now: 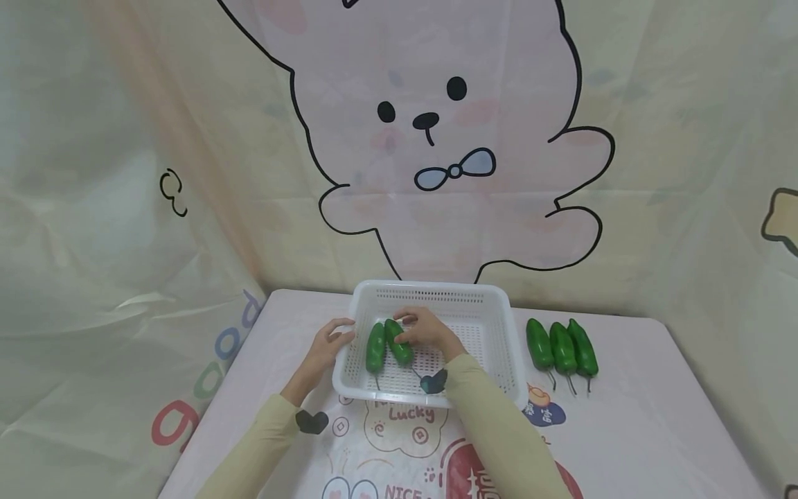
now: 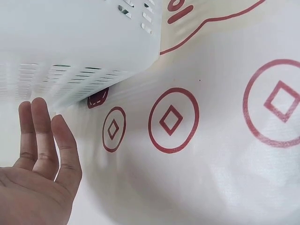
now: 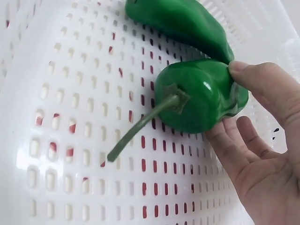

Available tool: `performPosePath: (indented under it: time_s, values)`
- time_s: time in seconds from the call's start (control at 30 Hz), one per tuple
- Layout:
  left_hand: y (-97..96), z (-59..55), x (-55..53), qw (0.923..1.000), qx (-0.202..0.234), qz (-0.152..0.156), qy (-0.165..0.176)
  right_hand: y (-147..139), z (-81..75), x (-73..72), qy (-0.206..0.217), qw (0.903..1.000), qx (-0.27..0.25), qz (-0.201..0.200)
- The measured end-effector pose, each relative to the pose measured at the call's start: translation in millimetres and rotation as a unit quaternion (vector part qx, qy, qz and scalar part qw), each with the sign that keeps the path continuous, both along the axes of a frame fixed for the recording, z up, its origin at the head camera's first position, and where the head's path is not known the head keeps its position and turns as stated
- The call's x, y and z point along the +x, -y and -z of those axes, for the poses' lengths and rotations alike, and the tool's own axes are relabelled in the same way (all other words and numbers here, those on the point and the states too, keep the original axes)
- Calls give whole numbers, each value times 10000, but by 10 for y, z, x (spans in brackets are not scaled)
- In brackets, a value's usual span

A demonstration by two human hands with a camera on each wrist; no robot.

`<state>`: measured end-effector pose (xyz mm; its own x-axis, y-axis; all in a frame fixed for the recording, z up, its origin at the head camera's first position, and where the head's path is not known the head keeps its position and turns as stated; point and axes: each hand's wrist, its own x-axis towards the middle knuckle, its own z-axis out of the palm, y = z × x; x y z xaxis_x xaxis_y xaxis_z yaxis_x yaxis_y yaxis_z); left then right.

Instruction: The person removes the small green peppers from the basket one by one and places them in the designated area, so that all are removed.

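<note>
A white perforated plastic basket (image 1: 495,398) stands on the table with two green peppers in it. The left pepper (image 1: 375,348) lies on the basket floor, its stem toward the near side. My right hand (image 1: 430,328) reaches into the basket and grips the other green pepper (image 3: 194,98) between thumb and fingers, its stem (image 3: 136,133) hanging free. At the basket's left side is my left hand (image 1: 325,346), with its fingers (image 2: 42,129) fairly straight against or close to the outer wall; contact cannot be told.
Right of the basket, three more green peppers (image 1: 564,348) lie side by side on the table, stems toward the near edge. The white tablecloth (image 1: 648,416) carries printed drawings and lettering. Behind the table hangs a curtain (image 1: 524,229) with a cartoon bear; another sheet (image 1: 93,277) hangs at left.
</note>
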<state>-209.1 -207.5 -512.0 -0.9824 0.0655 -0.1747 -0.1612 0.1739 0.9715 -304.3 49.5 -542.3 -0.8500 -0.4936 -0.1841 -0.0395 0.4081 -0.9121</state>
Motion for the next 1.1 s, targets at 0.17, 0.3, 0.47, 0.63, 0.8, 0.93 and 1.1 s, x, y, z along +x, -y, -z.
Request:
performPosePath:
  time_s: [0.17, 0.3, 0.47, 0.63, 0.8, 0.93, 1.1]
  values:
    - [-28, -104, 34, 10000, 21, 49, 46, 17, -8, 17, -15, 9999, 167, -15]
    - [-32, -104, 37, 10000, -39, 12, 21, 37, 16, 15, 5, 9997, 229, -7]
    - [-41, -115, 49, 10000, -85, -39, -20, 21, 40, -3, 9, 9997, 246, -76]
    - [-47, -112, 52, 9999, -146, -85, -35, -47, 47, -31, 0, 9999, 114, -43]
    - [-50, -101, 48, 9999, -108, -99, -35, -96, 78, -61, 108, 9991, -403, 16]
    - [-50, -99, 42, 9999, -125, -61, -30, -114, 104, -62, 310, 9974, -652, 79]
    - [-52, -96, 33, 9999, -144, -47, -5, -124, 108, -63, 579, 9930, -1024, 110]
